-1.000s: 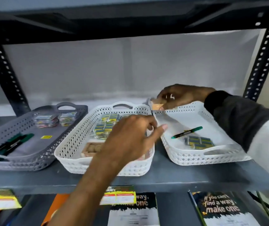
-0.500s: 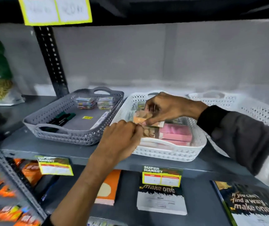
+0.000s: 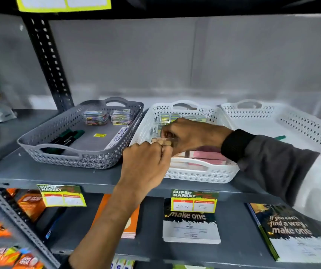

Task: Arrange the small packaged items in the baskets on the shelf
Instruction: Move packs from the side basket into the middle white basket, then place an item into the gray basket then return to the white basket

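Note:
Three baskets stand in a row on the grey shelf: a grey basket (image 3: 74, 154), a middle white basket (image 3: 198, 175) and a right white basket (image 3: 301, 125). My right hand (image 3: 192, 135) and my left hand (image 3: 146, 166) meet over the front left of the middle basket. Both pinch a small clear packet (image 3: 160, 141) with tan contents, low inside the basket. Pink boxes (image 3: 206, 157) lie at its front, partly under my right wrist. Small green-yellow packets (image 3: 168, 117) sit at its back.
The grey basket holds two clear boxes of coloured clips (image 3: 95, 117), dark markers (image 3: 68, 136) and a yellow tag (image 3: 99, 135). A green marker (image 3: 280, 137) lies in the right basket. A black upright (image 3: 49, 61) stands on the left. Notebooks (image 3: 191, 222) lie on the shelf below.
My right hand came from the right basket to the middle one with the packet. My left hand joined it, and both have sunk lower into the basket. The view swung left.

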